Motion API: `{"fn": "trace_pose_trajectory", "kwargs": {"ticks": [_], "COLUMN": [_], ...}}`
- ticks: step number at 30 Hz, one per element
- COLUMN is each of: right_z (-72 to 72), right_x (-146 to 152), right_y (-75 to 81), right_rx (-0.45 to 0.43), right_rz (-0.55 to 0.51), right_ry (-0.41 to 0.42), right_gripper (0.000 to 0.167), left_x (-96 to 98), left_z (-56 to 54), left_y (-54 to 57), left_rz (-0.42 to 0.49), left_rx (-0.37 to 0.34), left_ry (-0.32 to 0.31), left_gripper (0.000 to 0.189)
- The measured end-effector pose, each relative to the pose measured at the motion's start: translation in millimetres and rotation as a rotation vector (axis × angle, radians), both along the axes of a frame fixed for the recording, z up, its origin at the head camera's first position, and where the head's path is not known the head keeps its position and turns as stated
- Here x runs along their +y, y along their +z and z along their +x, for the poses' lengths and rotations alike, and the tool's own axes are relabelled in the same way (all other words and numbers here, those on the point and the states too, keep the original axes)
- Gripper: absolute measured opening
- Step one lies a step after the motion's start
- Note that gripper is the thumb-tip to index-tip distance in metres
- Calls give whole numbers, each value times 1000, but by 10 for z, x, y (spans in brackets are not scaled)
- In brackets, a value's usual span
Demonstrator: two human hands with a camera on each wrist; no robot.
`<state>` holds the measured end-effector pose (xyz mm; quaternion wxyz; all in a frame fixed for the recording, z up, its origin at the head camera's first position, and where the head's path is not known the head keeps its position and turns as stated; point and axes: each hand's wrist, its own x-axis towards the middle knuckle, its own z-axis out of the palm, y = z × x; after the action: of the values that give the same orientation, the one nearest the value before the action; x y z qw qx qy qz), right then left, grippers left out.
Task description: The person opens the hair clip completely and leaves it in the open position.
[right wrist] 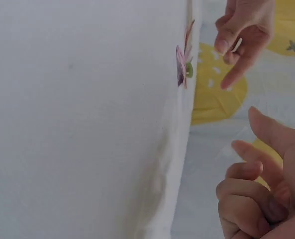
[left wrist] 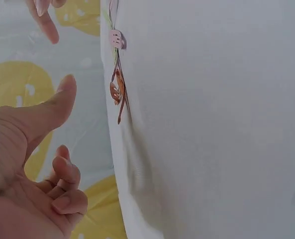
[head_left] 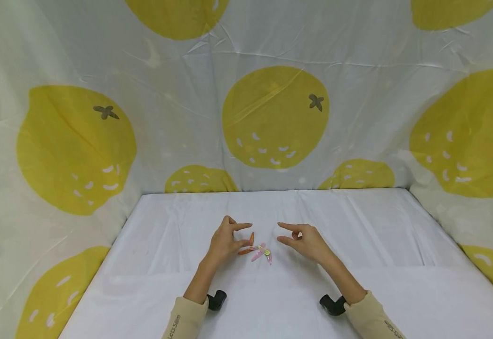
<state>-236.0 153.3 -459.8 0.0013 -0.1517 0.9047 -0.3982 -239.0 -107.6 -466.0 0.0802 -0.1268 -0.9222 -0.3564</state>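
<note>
A small cluster of hair clips lies on the white-covered table in the head view. It includes orange clips (head_left: 244, 252) on the left and pink clips (head_left: 256, 255), one with a yellow-green ornament (head_left: 267, 253). My left hand (head_left: 224, 241) hovers by the orange ones, index finger and thumb stretched out and apart, holding nothing. In the left wrist view, a gap shows between that hand (left wrist: 30, 142) and the orange clips (left wrist: 117, 92). To the right of the cluster, my right hand (head_left: 307, 242) is likewise raised and holds nothing, its other fingers curled in.
White cloth (head_left: 399, 292) covers the table. Behind it and at both sides hangs a curtain (head_left: 178, 117) printed with yellow lemons. Black curved pieces (head_left: 217, 300) sit by each wrist, next to the beige sleeves (head_left: 187, 316).
</note>
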Motion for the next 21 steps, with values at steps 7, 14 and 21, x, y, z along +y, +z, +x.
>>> {"fn": "trace_pose_trajectory", "kwargs": {"ticks": [7,14,21], "right_z": [4,42,87], "right_x": [-53,-127,-199], "right_y": [-56,-149,-183], "right_rx": [-131,-154,-186], "right_rz": [-114,-101,-123], "right_ry": [23,54,70], "right_gripper": [41,34,27], "left_x": [63,160,235], "left_z": [-6,6,1], "left_y": [-4,-53,-75], "left_rz": [4,-19,-62], "left_rx": [-100,-153,-157], "left_ry": [-6,-52,-68], "left_gripper": [29,20,17]}}
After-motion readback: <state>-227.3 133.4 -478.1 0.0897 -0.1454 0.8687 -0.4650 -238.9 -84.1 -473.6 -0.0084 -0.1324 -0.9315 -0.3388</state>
